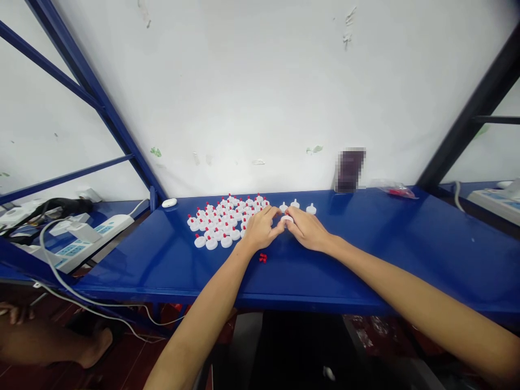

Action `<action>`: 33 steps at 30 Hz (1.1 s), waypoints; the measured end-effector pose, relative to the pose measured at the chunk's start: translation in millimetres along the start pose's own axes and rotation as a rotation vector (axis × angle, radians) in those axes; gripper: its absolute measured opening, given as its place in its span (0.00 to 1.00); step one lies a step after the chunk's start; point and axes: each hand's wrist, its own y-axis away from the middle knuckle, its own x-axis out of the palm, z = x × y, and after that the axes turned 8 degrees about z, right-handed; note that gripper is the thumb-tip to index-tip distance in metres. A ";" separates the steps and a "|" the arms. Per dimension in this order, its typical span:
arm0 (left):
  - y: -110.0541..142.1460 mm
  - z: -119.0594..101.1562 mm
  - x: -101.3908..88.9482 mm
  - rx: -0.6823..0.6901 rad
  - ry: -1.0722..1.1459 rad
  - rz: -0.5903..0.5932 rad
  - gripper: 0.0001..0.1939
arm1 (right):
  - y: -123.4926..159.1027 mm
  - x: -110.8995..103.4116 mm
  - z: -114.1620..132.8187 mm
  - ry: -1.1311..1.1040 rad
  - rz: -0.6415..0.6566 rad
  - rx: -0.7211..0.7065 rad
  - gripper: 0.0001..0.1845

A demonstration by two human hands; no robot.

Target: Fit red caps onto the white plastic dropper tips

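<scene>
Between my hands is a white nozzle cap (287, 219), a round base with a bit of red showing above it. My right hand (307, 229) pinches it from the right. My left hand (261, 226) is closed against its left side, thumb and fingertips at the cap; its exact grip is partly hidden. Just beyond my fingers stand white nozzle caps without red tips, one of them a white cap (311, 209) at the right. Left of my left hand spreads a large group of red-tipped white nozzle caps (218, 235). Several small red tips (263, 258) lie nearer the table's front edge.
The blue table (162, 265) meets a white wall at the back. A blurred dark upright object (350, 170) leans there, with a clear bag of red pieces (400, 192) farther right. A white earbud case (169, 202) lies back left. Power strips, cables and another person's leg are at the left.
</scene>
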 end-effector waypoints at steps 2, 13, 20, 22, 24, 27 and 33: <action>0.3 1.3 -0.3 0.027 0.031 0.017 0.12 | 0.3 -0.4 1.4 -0.022 0.007 -0.019 0.13; 0.8 -2.3 1.3 0.131 0.106 0.137 0.20 | -1.0 -3.0 -1.3 -0.068 -0.012 -0.070 0.16; 1.0 2.6 -0.3 0.084 0.122 0.109 0.18 | -0.4 -1.5 1.4 -0.149 -0.021 -0.028 0.09; 0.8 2.8 -0.7 0.059 0.129 0.096 0.18 | -0.8 -1.4 1.1 -0.154 -0.001 0.046 0.10; 0.5 2.4 -0.6 0.036 0.124 0.096 0.19 | -1.5 -0.6 -0.4 -0.131 0.020 0.124 0.13; 0.0 1.7 0.9 0.010 0.118 0.115 0.18 | -2.1 2.6 -2.7 -0.113 0.040 0.138 0.16; -1.6 0.6 4.4 -0.001 0.119 0.103 0.12 | -0.8 6.7 -0.9 -0.163 0.090 -0.018 0.19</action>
